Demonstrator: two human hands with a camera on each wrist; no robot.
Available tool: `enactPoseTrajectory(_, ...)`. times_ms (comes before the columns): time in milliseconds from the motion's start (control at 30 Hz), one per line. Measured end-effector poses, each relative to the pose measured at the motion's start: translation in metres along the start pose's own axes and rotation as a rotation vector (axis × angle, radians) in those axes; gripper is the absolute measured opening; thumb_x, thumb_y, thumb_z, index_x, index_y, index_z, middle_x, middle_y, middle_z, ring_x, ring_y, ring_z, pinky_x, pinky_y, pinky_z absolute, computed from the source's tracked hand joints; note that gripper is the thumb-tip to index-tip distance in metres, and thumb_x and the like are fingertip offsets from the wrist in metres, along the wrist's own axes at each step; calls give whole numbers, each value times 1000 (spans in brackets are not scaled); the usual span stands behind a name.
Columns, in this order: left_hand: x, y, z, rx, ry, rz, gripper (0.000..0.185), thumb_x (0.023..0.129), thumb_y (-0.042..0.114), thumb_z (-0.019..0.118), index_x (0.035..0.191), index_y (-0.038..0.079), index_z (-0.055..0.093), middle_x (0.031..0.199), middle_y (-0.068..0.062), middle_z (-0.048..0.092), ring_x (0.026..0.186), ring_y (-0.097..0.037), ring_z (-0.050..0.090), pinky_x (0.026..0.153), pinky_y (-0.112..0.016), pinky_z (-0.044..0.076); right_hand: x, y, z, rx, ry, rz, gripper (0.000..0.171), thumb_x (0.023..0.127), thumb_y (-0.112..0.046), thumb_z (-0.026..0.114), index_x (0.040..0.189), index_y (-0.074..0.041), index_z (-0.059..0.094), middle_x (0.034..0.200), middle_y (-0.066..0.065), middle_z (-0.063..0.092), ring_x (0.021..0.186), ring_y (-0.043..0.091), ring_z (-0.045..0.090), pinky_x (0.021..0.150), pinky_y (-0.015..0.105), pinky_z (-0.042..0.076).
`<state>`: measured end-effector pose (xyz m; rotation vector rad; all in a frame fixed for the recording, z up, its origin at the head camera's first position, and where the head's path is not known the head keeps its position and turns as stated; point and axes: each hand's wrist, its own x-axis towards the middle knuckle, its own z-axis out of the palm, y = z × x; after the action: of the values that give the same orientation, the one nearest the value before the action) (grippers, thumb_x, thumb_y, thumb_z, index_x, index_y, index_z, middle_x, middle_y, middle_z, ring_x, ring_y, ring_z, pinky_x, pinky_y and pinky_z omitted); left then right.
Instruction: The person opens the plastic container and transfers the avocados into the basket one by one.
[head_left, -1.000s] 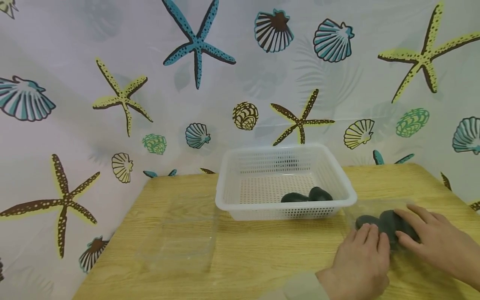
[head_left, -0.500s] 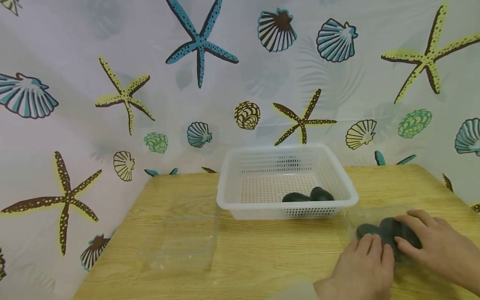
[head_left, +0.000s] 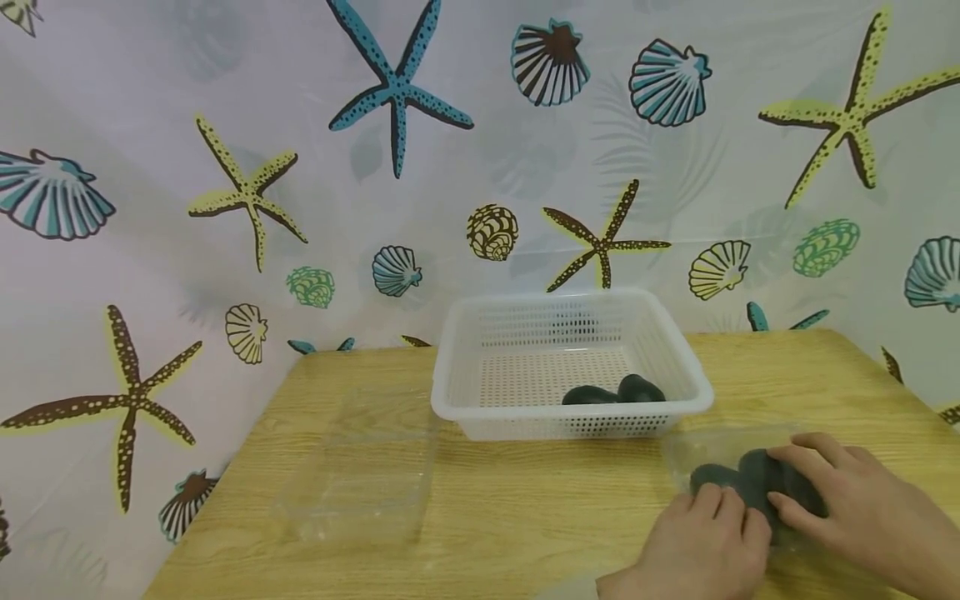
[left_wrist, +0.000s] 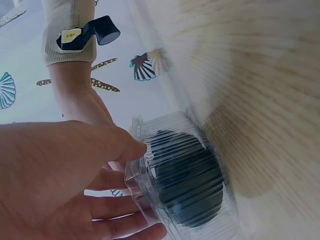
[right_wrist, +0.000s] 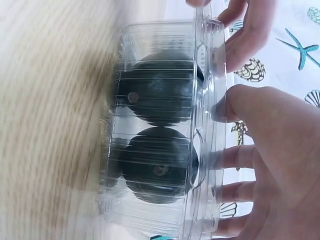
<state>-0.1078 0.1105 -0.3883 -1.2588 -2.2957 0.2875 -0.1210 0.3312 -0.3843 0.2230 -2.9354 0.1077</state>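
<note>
1. Head view: a clear ribbed plastic clamshell box (head_left: 750,487) holding dark green avocados (head_left: 765,482) is being rested on the light wooden table (head_left: 525,517), near its front right corner and just in front of the white perforated plastic basket (head_left: 570,367).
2. The box is being touched by the left hand (head_left: 701,542) at its near left side, with the fingers laid over the lid; it is being covered from the right by the right hand (head_left: 847,508), whose fingers are being spread across the top.
3. Left wrist view: the rim of the box (left_wrist: 185,175) is being pinched between the thumb above and the curled fingers below of the left hand (left_wrist: 65,175); one dark avocado (left_wrist: 187,182) is being shown through the ribbed wall. The other wrist, in a beige sleeve (left_wrist: 67,27), is being seen beyond.
4. Right wrist view: two dark avocados (right_wrist: 157,127) are being seen side by side inside the box (right_wrist: 165,125), which is being held at its flanged edge by the right hand (right_wrist: 275,165), thumb on one face and fingers behind the other. Fingertips of the other hand are being seen at the far end of the box.
5. In the basket, two more dark avocados (head_left: 615,392) are lying at the front right.
6. A second clear plastic tray (head_left: 360,475) is lying empty on the table's left part, well apart from both hands.
7. A white curtain printed with starfish and shells (head_left: 300,167) is hanging behind the table.
</note>
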Motion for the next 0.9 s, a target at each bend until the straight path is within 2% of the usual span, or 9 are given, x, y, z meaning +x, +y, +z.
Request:
enactPoseTrajectory(67, -5, -3, 1, 36, 105, -12, 28, 108, 29, 34, 109, 25, 62, 104, 9, 63, 99, -7, 58, 78, -16, 52, -3, -4, 1, 11, 39, -17, 51, 85, -44, 74, 122, -10, 65, 118, 16, 60, 94, 42, 61, 71, 57, 53)
enactPoseTrajectory(167, -10, -6, 1, 70, 211, -33, 28, 107, 26, 35, 102, 25, 63, 97, 9, 64, 92, -7, 59, 72, -16, 52, -6, -10, 3, 21, 83, -40, 50, 84, -46, 75, 121, -12, 66, 119, 14, 60, 95, 42, 61, 67, 56, 53)
enactPoseTrajectory(200, -11, -7, 1, 75, 240, -36, 29, 107, 25, 36, 100, 25, 64, 95, 10, 65, 89, -6, 59, 71, -16, 53, -6, -11, 3, 20, 90, -46, 50, 84, -46, 75, 121, -13, 66, 119, 13, 59, 95, 41, 61, 65, 55, 54)
enactPoseTrajectory(300, -14, -10, 1, 87, 269, -33, 28, 106, 26, 40, 97, 26, 66, 91, 10, 66, 86, -5, 60, 68, -16, 53, -7, -16, 4, 11, 71, -42, 52, 84, -50, 74, 122, -16, 66, 120, 12, 59, 97, 40, 61, 60, 52, 53)
enactPoseTrajectory(500, -24, -19, -3, 86, 224, -13, 27, 105, 26, 45, 93, 27, 69, 86, 11, 68, 80, -4, 62, 66, -15, 54, -7, -32, 2, -2, 14, -31, 55, 84, -53, 72, 126, -19, 65, 126, 10, 57, 99, 37, 60, 53, 46, 51)
enactPoseTrajectory(633, -32, -26, -8, 85, 178, -5, 22, 102, 34, 52, 92, 28, 71, 84, 12, 67, 77, -3, 61, 66, -14, 54, -6, -41, 2, 0, 22, -50, 54, 83, -55, 73, 126, -22, 65, 125, 8, 57, 98, 33, 60, 51, 42, 50)
enactPoseTrajectory(800, -40, -35, -14, 29, 27, 17, 31, 93, 57, 58, 103, 30, 71, 92, 12, 68, 84, -4, 61, 77, -17, 54, -7, -50, 6, 24, 42, -79, 53, 82, -55, 73, 125, -24, 66, 123, 4, 57, 98, 29, 59, 50, 38, 48)
enactPoseTrajectory(900, -43, -39, -17, -2, -35, 9, 30, 94, 56, 59, 103, 30, 70, 94, 12, 67, 87, -5, 61, 83, -19, 54, -6, -56, 7, 42, 48, -89, 53, 83, -56, 73, 126, -26, 65, 123, 4, 57, 100, 29, 58, 51, 37, 48)
